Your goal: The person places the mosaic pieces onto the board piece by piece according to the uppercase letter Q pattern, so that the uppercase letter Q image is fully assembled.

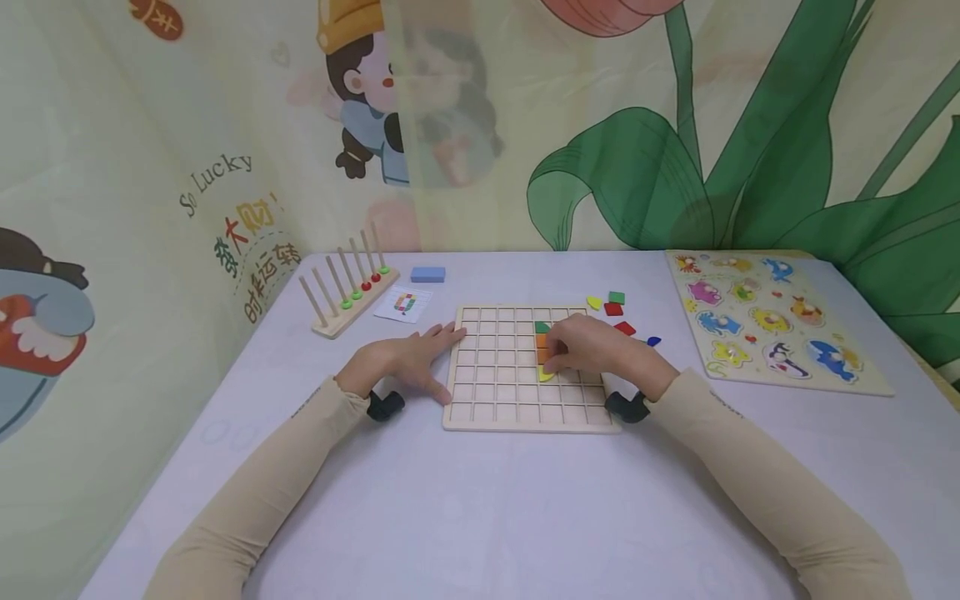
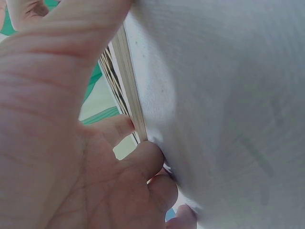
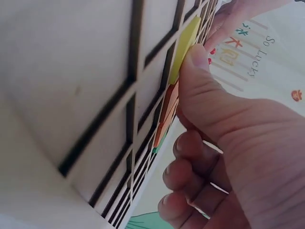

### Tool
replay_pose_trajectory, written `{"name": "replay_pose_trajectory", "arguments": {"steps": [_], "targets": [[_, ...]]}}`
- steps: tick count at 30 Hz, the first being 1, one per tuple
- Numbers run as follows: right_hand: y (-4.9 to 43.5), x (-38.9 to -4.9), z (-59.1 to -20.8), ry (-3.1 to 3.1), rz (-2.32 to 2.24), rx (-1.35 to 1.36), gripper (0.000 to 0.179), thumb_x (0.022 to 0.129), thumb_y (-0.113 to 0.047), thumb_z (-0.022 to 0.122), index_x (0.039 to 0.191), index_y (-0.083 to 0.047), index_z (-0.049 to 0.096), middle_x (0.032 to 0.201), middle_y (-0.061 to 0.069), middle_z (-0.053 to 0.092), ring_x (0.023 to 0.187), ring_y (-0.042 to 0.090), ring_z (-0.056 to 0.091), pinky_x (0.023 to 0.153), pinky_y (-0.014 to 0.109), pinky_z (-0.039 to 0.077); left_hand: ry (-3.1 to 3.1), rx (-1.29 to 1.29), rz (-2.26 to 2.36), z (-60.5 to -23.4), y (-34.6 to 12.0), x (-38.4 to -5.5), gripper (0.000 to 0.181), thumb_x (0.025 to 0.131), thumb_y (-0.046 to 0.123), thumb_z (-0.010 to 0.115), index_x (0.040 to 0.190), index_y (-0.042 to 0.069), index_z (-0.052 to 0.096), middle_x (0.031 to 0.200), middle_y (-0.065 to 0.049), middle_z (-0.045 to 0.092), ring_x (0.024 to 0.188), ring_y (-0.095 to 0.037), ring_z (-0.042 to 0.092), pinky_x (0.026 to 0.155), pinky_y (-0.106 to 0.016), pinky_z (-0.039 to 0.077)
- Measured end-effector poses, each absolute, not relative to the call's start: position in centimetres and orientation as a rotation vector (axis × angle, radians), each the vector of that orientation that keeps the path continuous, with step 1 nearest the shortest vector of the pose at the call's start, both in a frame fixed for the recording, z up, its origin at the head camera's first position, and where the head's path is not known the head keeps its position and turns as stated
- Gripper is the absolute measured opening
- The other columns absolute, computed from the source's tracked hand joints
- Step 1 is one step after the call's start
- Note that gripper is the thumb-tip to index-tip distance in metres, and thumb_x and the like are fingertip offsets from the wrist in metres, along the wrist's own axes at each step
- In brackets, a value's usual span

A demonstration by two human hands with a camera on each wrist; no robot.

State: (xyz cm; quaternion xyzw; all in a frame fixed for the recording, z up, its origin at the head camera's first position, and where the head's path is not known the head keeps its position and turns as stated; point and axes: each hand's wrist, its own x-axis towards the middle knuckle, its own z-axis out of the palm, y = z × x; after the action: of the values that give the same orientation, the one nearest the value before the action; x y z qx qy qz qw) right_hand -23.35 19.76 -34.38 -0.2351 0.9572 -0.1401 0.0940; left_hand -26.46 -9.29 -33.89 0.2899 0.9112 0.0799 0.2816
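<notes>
A wooden grid board (image 1: 491, 398) lies on the white table. One of its columns holds a green piece (image 1: 542, 327), orange pieces (image 1: 542, 341) and, nearest the person, a yellow piece (image 1: 546, 375). My right hand (image 1: 588, 343) reaches over that column. Its thumb is on the yellow piece (image 3: 185, 50) in the right wrist view, its index fingertip hidden behind the thumb and the other fingers curled. At the board's left edge, my left hand (image 1: 411, 360) spreads its fingers and thumb, and the fingertips touch the board's side (image 2: 128, 81) in the left wrist view.
Loose yellow, green, red (image 1: 625, 328) and blue (image 1: 654, 341) pieces lie beyond the board's right side. A picture card (image 1: 405, 305), a blue block (image 1: 427, 274) and a peg rack with rings (image 1: 337, 321) stand back left. An animal puzzle board (image 1: 738, 367) lies right.
</notes>
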Motion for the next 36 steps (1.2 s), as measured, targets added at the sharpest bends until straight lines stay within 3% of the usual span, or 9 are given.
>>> {"name": "replay_pose_trajectory", "arguments": {"steps": [7,16,22,27,32,36], "targets": [[20.1,-23.5,-34.2,2.82,-0.434,-0.728,0.019,0.084,-0.029,0.077,0.084,-0.012,0.067,0.071,-0.002,0.057,0.075,0.016,0.052,0.065,0.025,0.044,2.437,0.782,0.213,-34.0,-9.3,-26.5,0.112,0.08,0.047,0.077,0.159,0.017,0.003,0.165,-0.009,-0.004,0.152,-0.029,-0.005,0.122,-0.052,0.006],[24.1,-23.8,-31.6,2.796,-0.545,-0.685,0.012,0.096,-0.011,0.06,0.099,-0.003,0.068,0.086,0.006,0.066,0.075,0.017,0.054,0.069,0.03,0.049,2.449,0.78,0.188,-34.0,-9.1,-26.7,0.112,0.08,0.049,0.076,0.159,0.018,0.003,0.165,-0.008,-0.004,0.152,-0.029,-0.003,0.122,-0.052,0.007],[26.2,-23.8,-30.4,2.728,-0.445,-0.537,0.024,0.093,-0.01,0.066,0.113,0.001,0.063,0.091,0.007,0.061,0.085,0.021,0.053,0.075,0.033,0.051,2.45,0.776,0.197,-34.0,-9.2,-26.5,0.112,0.08,0.048,0.076,0.159,0.018,0.003,0.165,-0.008,-0.003,0.152,-0.029,-0.003,0.122,-0.052,0.007],[26.9,-23.9,-30.4,2.687,-0.365,-0.391,0.039,0.088,-0.011,0.071,0.121,0.005,0.059,0.101,0.016,0.061,0.092,0.028,0.054,0.077,0.037,0.053,2.445,0.782,0.2,-34.3,-9.3,-26.6,0.112,0.081,0.048,0.076,0.159,0.016,0.002,0.165,-0.01,-0.004,0.152,-0.03,-0.003,0.122,-0.052,0.007],[27.4,-23.9,-30.9,2.729,-0.303,-0.31,0.045,0.085,-0.009,0.073,0.125,0.004,0.058,0.115,0.024,0.059,0.102,0.035,0.053,0.086,0.047,0.054,2.442,0.783,0.2,-34.1,-9.2,-26.7,0.112,0.081,0.047,0.076,0.159,0.016,0.002,0.165,-0.009,-0.004,0.152,-0.03,-0.003,0.122,-0.052,0.007],[27.5,-24.2,-31.4,2.716,-0.283,-0.288,0.047,0.086,-0.009,0.072,0.129,0.001,0.057,0.117,0.024,0.056,0.102,0.035,0.051,0.088,0.047,0.053,2.443,0.773,0.195,-33.9,-9.3,-26.6,0.112,0.081,0.047,0.076,0.159,0.017,0.002,0.165,-0.008,-0.004,0.152,-0.03,-0.003,0.122,-0.052,0.007]]}}
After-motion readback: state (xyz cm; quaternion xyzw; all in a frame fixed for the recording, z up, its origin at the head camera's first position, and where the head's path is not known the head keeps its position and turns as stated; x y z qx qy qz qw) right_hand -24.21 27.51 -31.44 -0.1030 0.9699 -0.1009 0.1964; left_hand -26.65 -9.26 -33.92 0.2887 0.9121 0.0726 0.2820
